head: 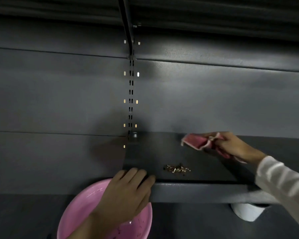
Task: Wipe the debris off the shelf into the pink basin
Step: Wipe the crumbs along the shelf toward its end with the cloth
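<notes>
A small pile of brown and pale debris lies on the dark grey shelf, near its front edge. My right hand holds a red cloth with a pale border at the back of the shelf, up and to the right of the pile. My left hand grips the shelf's front left corner, fingers over the top. The pink basin sits below that corner, partly hidden by my left arm, with a few specks inside.
A slotted black upright runs down the dark back panel above the shelf's left end. A white round container stands under the shelf at the right. Another shelf's underside crosses the top of the view.
</notes>
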{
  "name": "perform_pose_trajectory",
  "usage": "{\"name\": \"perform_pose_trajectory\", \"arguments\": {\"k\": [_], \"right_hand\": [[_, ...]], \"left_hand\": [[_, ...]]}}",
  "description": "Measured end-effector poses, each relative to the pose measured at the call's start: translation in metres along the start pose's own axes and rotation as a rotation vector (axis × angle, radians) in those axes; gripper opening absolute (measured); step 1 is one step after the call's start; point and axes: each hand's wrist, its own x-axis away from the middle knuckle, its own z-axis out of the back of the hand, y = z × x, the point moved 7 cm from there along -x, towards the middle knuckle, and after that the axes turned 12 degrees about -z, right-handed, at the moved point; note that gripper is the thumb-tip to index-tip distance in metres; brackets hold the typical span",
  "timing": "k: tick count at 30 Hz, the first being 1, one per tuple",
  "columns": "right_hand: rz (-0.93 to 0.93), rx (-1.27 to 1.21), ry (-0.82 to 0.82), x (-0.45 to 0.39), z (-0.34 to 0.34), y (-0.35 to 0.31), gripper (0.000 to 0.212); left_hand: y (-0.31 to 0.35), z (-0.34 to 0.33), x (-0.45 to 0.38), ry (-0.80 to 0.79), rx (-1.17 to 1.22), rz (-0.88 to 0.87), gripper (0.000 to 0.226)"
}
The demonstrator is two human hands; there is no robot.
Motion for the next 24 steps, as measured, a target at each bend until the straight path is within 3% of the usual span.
{"name": "perform_pose_trajectory", "arguments": {"k": [3,6,18,24], "right_hand": [[-0.239,0.411,0.113,0.015,0.018,0.044,0.031],[-0.414,0.543,0.132,0.040,0.008,0.047,0.040],[-0.279,0.779,0.200,0.084,-0.092,-0.052,0.044],[-0.126,0.672,0.144,0.087,-0.121,-0.073,0.043]], "left_hand": [[-0.007,0.002,0.005,0.001,0.051,0.021,0.024],[-0.014,0.002,0.009,-0.006,0.140,0.020,0.026],[-0.028,0.009,0.025,0.057,0.275,-0.007,0.033],[-0.026,0.007,0.027,0.105,0.210,0.017,0.032]]}}
